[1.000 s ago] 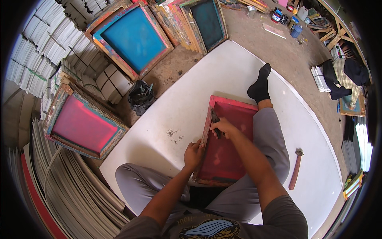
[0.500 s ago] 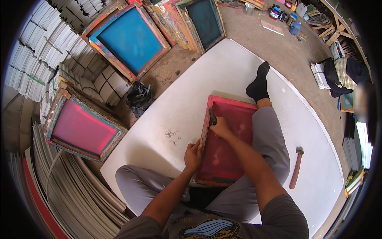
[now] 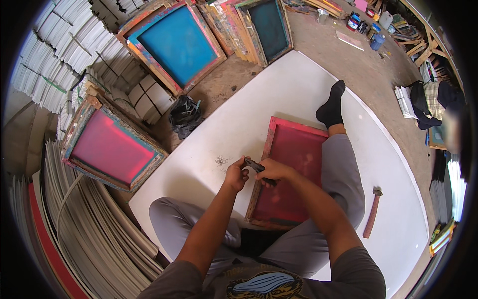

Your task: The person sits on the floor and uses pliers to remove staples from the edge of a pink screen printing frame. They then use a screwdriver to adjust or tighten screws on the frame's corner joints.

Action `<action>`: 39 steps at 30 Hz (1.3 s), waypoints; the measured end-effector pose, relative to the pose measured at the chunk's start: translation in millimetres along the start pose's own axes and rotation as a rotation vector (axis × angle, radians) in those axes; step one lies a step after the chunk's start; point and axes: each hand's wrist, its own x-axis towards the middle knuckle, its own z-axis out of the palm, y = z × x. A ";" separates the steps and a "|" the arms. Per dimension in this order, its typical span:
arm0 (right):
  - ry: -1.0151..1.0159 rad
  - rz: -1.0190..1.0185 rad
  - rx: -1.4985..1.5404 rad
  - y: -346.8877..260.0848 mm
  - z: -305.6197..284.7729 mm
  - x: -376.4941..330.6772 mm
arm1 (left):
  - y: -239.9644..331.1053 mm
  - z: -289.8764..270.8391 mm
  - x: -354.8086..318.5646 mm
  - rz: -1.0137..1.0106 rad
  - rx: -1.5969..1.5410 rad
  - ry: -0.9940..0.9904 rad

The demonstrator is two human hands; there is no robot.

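Observation:
My right hand (image 3: pixel 275 170) is closed round a dark pair of pliers (image 3: pixel 254 165), whose jaws point left toward my other hand. At those jaws the fingers of my left hand (image 3: pixel 236 176) are pinched together; whatever they hold is too small to make out. Both hands are above the left edge of a screen-printing frame (image 3: pixel 267 144) with red mesh, which rests between my bent legs. A small scatter of thin bent staples (image 3: pixel 220 160) lies on the white board (image 3: pixel 199 149), just beyond my left hand.
To the right a hammer (image 3: pixel 372 213) lies on the board. A pink-meshed frame (image 3: pixel 113 144), a blue-meshed frame (image 3: pixel 178 45) and a black plastic bag (image 3: pixel 185 117) stand along the left. Stacked white sheets (image 3: pixel 47 74) rise behind; paint jars (image 3: pixel 353 21) sit at the far right.
My right hand has drawn the pliers back from the frame's left side toward me. My left hand has let go of the frame's edge and risen to the pliers' jaws.

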 end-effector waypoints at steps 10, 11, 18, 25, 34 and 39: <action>-0.006 0.103 0.482 19.2 -7.5 15.5 | 4.6 -27.1 10.8 0.271 0.220 0.339; 0.047 0.089 0.569 13.6 -9.7 16.2 | 3.4 -41.3 17.0 0.398 0.326 0.412; 0.251 0.003 0.844 18.3 -43.5 16.1 | 7.7 -11.7 1.3 0.569 0.732 0.629; 0.239 0.016 0.923 21.1 -48.6 30.0 | -21.3 -4.5 -0.3 0.596 0.886 0.543; 0.286 0.047 1.005 22.0 -52.7 29.6 | -74.1 16.9 -26.5 0.732 1.086 0.377; 0.211 0.031 0.992 41.1 -71.1 37.5 | -91.4 20.7 -26.4 0.833 1.123 0.386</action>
